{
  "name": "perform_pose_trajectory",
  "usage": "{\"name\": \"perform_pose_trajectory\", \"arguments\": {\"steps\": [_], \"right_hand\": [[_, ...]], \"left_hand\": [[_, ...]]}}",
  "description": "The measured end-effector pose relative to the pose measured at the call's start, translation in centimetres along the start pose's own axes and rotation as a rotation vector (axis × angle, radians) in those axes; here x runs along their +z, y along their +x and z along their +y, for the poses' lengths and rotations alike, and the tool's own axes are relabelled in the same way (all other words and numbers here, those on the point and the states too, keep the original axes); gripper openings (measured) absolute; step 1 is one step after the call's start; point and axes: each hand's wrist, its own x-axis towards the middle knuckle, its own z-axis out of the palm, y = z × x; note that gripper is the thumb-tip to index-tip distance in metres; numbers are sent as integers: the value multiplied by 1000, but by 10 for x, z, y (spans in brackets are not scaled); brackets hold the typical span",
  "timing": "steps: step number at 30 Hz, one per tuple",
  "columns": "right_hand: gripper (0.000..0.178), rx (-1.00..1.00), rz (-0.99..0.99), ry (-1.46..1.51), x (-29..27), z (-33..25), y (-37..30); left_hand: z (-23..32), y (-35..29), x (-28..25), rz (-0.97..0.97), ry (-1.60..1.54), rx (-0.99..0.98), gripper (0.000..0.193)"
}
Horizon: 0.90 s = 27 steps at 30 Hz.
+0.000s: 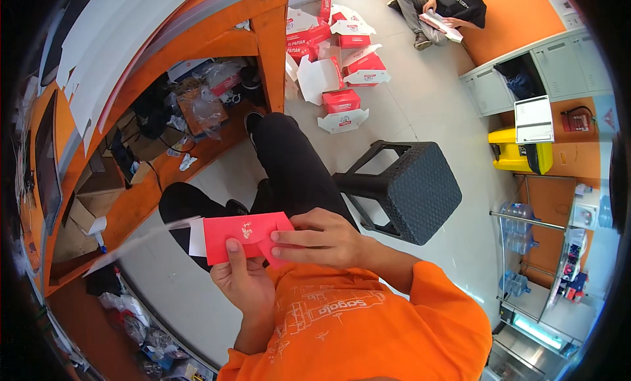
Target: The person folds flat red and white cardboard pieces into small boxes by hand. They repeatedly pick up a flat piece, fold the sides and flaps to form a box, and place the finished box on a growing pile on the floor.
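Note:
A red folding carton point(220, 231) with white inner flaps is held in front of my orange shirt, above my lap. My left hand point(244, 281) grips its lower edge, thumb pressed on the red face and fingers hidden behind. At the carton's right end my right hand point(322, 240) has its fingers laid over a bent red flap, its thumb out of sight. A thin pale panel point(141, 242) sticks out to the left of the carton, seen almost edge-on.
Several red and white cartons point(342, 102) with raised lids lie on the tiled floor ahead. A black stool point(420, 194) stands at my right. An orange desk point(269, 52) with cluttered shelves is on the left. Far right, a seated person point(453, 10) handles another carton near grey lockers point(559, 69).

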Motion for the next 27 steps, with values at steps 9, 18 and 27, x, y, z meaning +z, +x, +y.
{"name": "perform_pose_trajectory", "arguments": {"steps": [9,18,27], "right_hand": [[35,106,202,41,20,-11,-1],[40,259,263,260,27,-3,14],[48,-143,107,232,27,2,66]], "left_hand": [[-18,-11,-8,-38,26,30,30],[-30,-1,-15,-179,260,130,29],[-76,27,-26,-276,668,707,28]]}}
